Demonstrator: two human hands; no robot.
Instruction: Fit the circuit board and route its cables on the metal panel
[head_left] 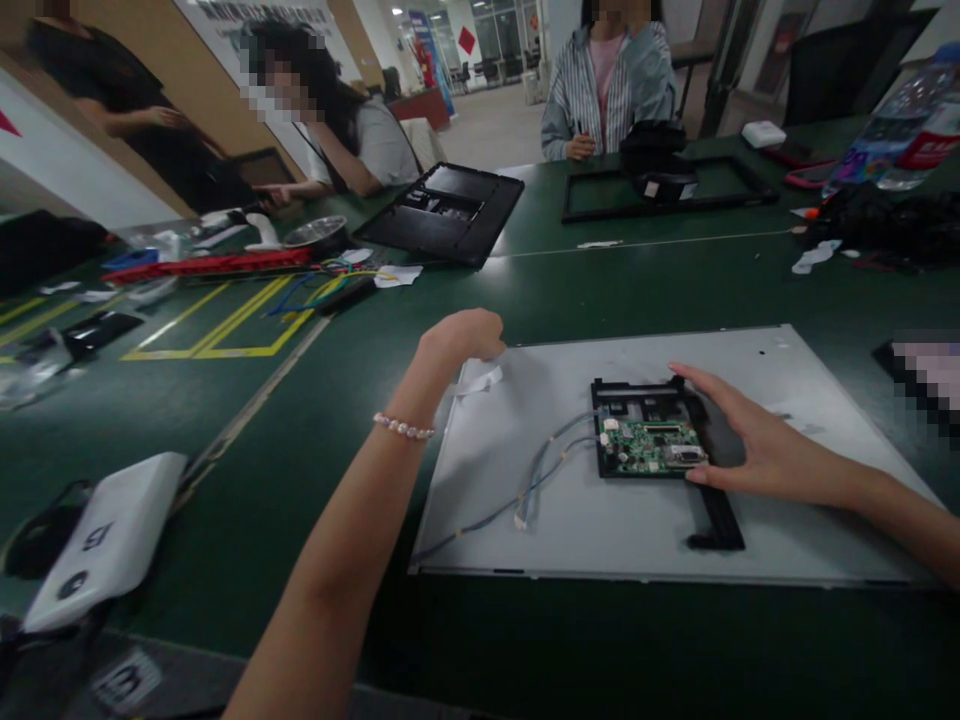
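A large pale grey flat panel (525, 548), apparently a display panel, lies on the table in front of me. My right hand (739, 440) grips the right side of a black plastic bracket (598, 455) on it, thumb at the near edge and fingertips at the far one. The bracket bears a green circuit board (649, 445). Thin grey-blue cables (534, 480) run leftward from the board across the panel. At the panel's far left corner, my left hand (466, 335) is curled closed beside a white strip (480, 382); whatever its fingers hold is hidden.
On the green table (360, 330) are a black back cover (450, 210), a black frame (585, 200), bottles (900, 140), a white device (112, 540) and a red strip (217, 264) near wires. Several people are around the table's far side.
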